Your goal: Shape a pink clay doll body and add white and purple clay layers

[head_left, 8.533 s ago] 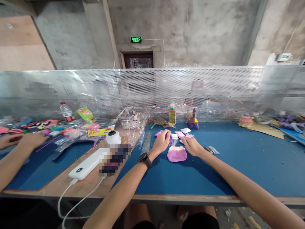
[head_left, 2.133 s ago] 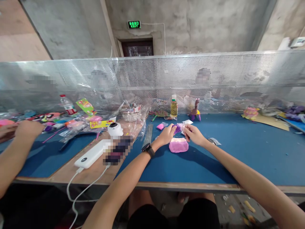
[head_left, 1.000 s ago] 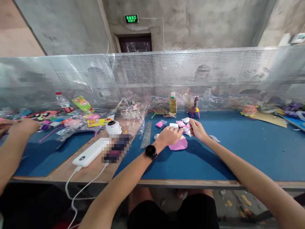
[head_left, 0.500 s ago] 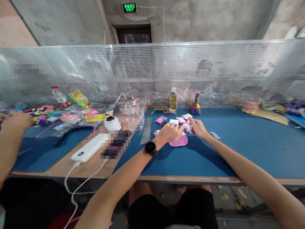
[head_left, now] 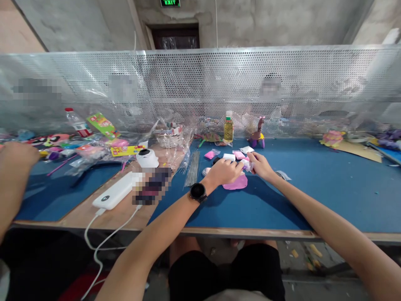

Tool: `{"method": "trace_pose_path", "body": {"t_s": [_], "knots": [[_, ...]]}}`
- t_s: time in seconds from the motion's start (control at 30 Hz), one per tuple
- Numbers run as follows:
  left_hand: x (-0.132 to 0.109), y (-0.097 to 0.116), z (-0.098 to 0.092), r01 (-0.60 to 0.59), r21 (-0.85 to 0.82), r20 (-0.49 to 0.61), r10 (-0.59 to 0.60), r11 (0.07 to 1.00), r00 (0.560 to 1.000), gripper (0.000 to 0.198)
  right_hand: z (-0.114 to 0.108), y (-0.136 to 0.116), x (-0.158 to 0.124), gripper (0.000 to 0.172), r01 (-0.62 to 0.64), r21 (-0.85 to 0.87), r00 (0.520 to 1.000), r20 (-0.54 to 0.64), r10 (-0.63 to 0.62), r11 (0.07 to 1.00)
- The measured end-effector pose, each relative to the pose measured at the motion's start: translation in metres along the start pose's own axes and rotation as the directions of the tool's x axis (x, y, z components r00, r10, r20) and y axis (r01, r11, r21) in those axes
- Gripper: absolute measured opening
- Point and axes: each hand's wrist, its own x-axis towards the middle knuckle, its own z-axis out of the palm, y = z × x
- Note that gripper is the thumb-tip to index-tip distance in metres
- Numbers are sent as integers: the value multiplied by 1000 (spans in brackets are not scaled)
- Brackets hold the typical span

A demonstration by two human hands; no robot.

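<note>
My left hand (head_left: 223, 172) lies knuckles up above a flat pink clay lump (head_left: 235, 182) on the blue mat (head_left: 313, 188), its fingers curled toward my right hand. My right hand (head_left: 261, 165) pinches a small clear bag with purple clay (head_left: 246, 165) between the two hands. Small pink and white clay packets (head_left: 233, 156) lie just beyond my fingers. A black watch (head_left: 198, 192) sits on my left wrist.
A yellow bottle (head_left: 228, 128) and a purple clay figure (head_left: 258, 134) stand by the perforated metal screen (head_left: 200, 83). A white power bank (head_left: 116, 195), thin wires (head_left: 193, 168) and plastic bags lie at left. Another person's arm (head_left: 12, 175) reaches in from far left.
My hands came together over the pink lump and the left hand turned knuckles up. The camera tilted downward, so the bench sits higher in view.
</note>
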Motion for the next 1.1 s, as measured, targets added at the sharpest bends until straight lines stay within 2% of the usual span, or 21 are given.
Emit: {"method": "trace_pose_path", "body": {"t_s": [0.23, 0.43, 0.73, 1.1], "knots": [[1, 2, -1, -6, 3, 19, 6, 1000, 1000, 32, 1, 6, 1, 43, 18, 34, 1000, 17, -18, 999], [0, 2, 0, -9, 6, 0, 9, 1000, 1000, 31, 2, 6, 1, 44, 20, 51, 1000, -20, -19, 999], [1, 3, -1, -24, 23, -20, 24, 999, 1000, 30, 1, -1, -1, 53, 64, -71, 998, 6, -64, 995], [1, 5, -4, -20, 30, -5, 21, 999, 1000, 31, 2, 8, 2, 52, 122, -31, 991, -43, -123, 992]]}}
